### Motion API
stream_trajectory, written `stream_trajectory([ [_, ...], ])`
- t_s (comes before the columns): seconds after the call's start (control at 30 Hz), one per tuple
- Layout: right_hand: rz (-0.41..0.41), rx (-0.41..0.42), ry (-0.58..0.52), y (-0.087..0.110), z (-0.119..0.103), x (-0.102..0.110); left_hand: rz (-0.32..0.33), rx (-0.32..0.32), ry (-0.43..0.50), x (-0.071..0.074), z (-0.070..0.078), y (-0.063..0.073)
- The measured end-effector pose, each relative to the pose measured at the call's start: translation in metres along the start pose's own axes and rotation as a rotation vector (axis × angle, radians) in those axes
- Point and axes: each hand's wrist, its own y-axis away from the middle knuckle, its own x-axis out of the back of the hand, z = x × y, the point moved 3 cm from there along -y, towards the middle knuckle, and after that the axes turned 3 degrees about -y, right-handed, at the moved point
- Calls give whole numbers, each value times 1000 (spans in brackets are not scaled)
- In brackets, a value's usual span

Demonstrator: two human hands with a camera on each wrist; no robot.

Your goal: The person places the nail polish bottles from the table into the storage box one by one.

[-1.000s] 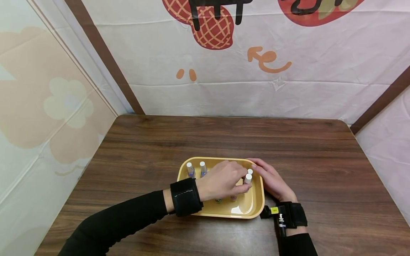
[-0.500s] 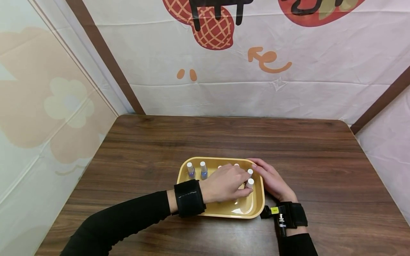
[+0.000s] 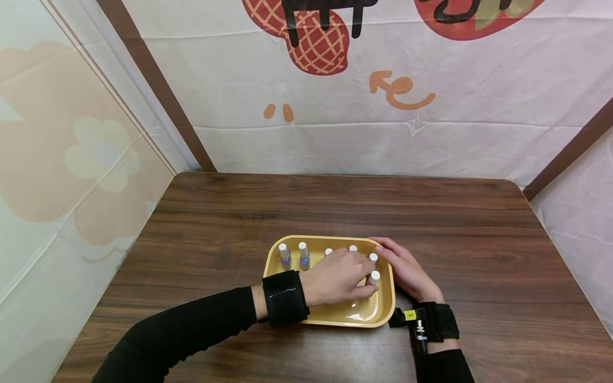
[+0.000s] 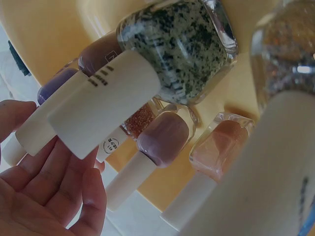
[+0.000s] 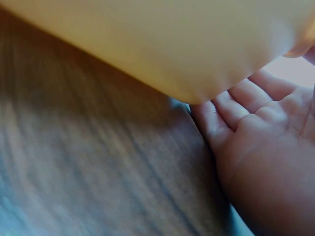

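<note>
A yellow tray (image 3: 330,323) holds several nail polish bottles with white caps. Reaching in from the left, my left hand (image 3: 337,276) pinches the white cap of a nail polish bottle (image 3: 374,277) near the tray's right end. In the left wrist view, the thumb and fingers (image 4: 49,172) close round white caps beside a purple bottle (image 4: 58,84) and a brown bottle (image 4: 98,53). My right hand (image 3: 409,268) grips the tray's right end, thumb over the rim and fingers along the outer wall, as the right wrist view also shows.
A purple bottle (image 3: 284,257) and a blue bottle (image 3: 304,256) stand at the tray's back left. Close to the left wrist camera is a green-speckled bottle (image 4: 179,49). The brown wooden table (image 3: 230,213) meets a printed cloth backdrop (image 3: 335,149) behind.
My left hand has lowered slightly with the pinched bottle, which has shifted a little toward me. More caps show behind the hand. My right hand and the tray stay still.
</note>
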Motion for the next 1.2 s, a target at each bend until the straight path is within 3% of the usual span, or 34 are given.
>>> stream_trajectory([
  [0.5,-2,-11,0,-2,0,3,-1,-9,-55,-5,1,-4],
  [1.2,-7,-16,-8,-5,-2,6,6,2,-61,-12,-2,-8],
])
